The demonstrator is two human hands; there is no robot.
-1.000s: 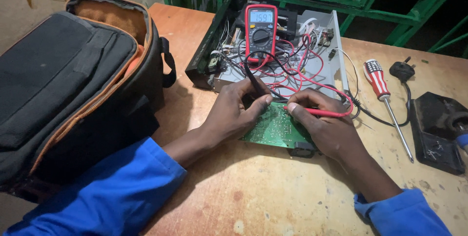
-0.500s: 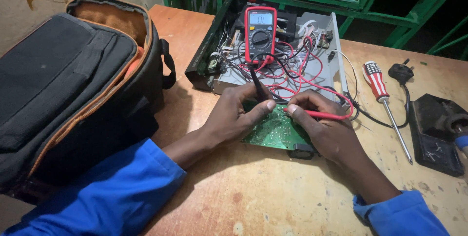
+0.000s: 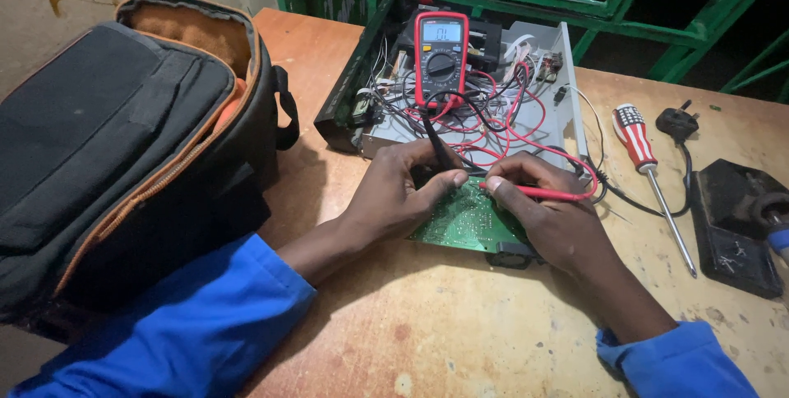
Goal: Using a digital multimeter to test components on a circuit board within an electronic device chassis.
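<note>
Your left hand (image 3: 394, 196) pinches the black probe (image 3: 436, 147), your right hand (image 3: 551, 217) grips the red probe (image 3: 538, 193), both tips angled onto the green circuit board (image 3: 468, 221) lying flat at table centre, the multimeter (image 3: 440, 57) propped beyond for reading.

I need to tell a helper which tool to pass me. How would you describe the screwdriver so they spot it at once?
On the worn wooden table, look right of the open metal chassis full of red wires. The screwdriver lies there beside a black plug: only it has a red-and-white striped handle and long steel shaft.
</note>
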